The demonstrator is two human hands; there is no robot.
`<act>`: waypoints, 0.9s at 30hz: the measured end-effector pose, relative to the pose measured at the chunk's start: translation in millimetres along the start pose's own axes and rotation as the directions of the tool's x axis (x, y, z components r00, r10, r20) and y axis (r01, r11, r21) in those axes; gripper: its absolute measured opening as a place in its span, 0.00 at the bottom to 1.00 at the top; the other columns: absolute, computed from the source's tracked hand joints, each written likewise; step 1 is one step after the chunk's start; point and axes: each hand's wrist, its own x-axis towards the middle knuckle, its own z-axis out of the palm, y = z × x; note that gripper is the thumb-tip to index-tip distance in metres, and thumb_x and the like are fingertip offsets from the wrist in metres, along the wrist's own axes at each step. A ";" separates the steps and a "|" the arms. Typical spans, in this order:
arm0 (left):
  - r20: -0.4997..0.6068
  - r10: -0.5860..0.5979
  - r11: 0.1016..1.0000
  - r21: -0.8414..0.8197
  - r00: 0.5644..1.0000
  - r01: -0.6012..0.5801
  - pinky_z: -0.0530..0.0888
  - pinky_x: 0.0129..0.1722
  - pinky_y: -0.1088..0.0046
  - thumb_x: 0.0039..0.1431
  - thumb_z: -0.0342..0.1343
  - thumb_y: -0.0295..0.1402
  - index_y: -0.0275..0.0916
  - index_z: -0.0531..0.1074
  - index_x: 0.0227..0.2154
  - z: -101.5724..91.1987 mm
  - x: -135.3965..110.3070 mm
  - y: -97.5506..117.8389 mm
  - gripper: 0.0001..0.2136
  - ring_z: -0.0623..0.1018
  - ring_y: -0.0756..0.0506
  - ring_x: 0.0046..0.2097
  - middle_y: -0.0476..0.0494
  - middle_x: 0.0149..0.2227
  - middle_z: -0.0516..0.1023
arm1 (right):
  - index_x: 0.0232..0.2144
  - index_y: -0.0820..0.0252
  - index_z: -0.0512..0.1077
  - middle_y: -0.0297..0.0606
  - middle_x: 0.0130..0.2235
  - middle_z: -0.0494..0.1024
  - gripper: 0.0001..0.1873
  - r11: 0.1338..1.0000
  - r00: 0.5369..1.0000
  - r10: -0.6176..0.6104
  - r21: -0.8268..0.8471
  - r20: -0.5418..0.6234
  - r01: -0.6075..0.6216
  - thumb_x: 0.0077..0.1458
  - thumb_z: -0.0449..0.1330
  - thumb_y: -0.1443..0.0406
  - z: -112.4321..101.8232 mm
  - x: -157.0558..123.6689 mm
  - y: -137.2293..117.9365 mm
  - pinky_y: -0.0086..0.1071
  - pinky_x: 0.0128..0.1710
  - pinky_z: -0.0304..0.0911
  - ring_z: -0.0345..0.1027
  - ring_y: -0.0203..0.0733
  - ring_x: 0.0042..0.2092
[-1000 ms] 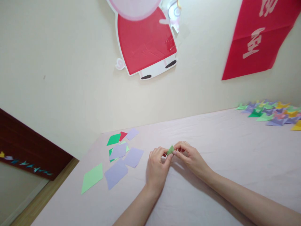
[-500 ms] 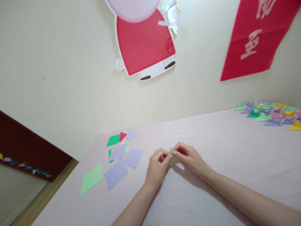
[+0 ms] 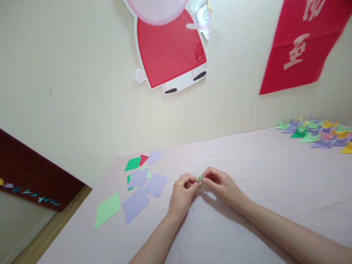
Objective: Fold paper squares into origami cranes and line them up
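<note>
The left hand (image 3: 181, 194) pinches a small green paper (image 3: 200, 179) between thumb and forefinger, and the right hand (image 3: 224, 186) grasps its other edge the same way. The paper sits where the two sets of fingertips nearly meet, above the cloth (image 3: 255, 165). It is folded, but fingers cover much of it and the creases are too small to make out. The remaining fingers curl inward, partly out of sight.

Left of the fingers lie lilac sheets (image 3: 156, 185); one overlaps light and dark green paper, so that only edges of these show. Farther left is a light green sheet (image 3: 107, 210). Left of the fingers and beyond, a dark green sheet (image 3: 132, 164) meets a partly hidden red piece (image 3: 143, 159).

Well to the right of the fingers, folded shapes (image 3: 309, 138) crowd together, blurred, overlapping and running off the edge.

Beyond the fingers, the wall (image 3: 82, 102) bears a red-bodied sticker (image 3: 170, 51), its top cut off. To the right hangs a red banner (image 3: 280, 69) with pale characters, too blurred to read; the upper one is cropped. Far left, a brown board (image 3: 33, 172) carries tiny bright shapes (image 3: 26, 191), hard to tell.
</note>
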 end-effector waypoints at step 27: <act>0.034 0.014 0.998 0.063 0.999 -0.017 0.66 0.37 0.72 0.57 0.56 0.37 0.38 0.71 0.26 3.1 -3.5 3.6 0.08 0.69 0.46 0.36 0.48 0.30 0.71 | 0.30 0.58 0.69 0.33 0.29 0.70 0.12 0.991 0.998 -0.054 -0.125 0.019 0.056 0.58 0.57 0.56 1.8 -1.2 1.8 0.30 0.31 0.61 0.64 0.38 0.31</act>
